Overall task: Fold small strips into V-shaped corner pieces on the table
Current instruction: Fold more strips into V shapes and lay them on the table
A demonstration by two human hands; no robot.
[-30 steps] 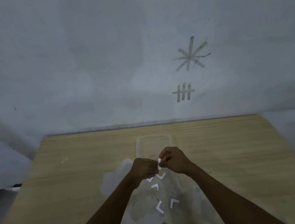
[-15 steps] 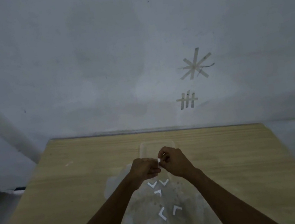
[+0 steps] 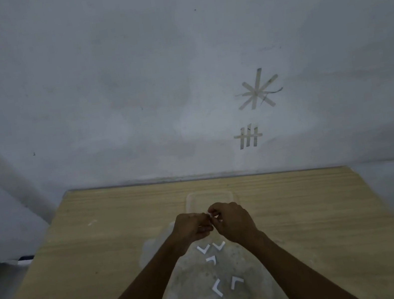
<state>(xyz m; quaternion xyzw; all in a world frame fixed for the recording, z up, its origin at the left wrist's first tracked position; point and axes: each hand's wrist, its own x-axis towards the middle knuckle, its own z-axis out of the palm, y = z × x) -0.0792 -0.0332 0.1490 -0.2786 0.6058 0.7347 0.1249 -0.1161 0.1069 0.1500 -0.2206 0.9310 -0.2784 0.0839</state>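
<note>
My left hand and my right hand meet above the middle of the wooden table. Between their fingertips they pinch a small white strip, mostly hidden by the fingers. Several white V-shaped pieces lie on the table below the hands: two side by side, one under them, and two nearer me.
A clear shallow plastic tray lies just beyond the hands. A worn pale patch marks the tabletop under the pieces. The grey wall behind carries tape marks. The table's left edge drops off to the floor.
The view has tilted slightly upward. Both hands stay together on the strip, fingers shifting a little; the pieces on the table have not moved.
</note>
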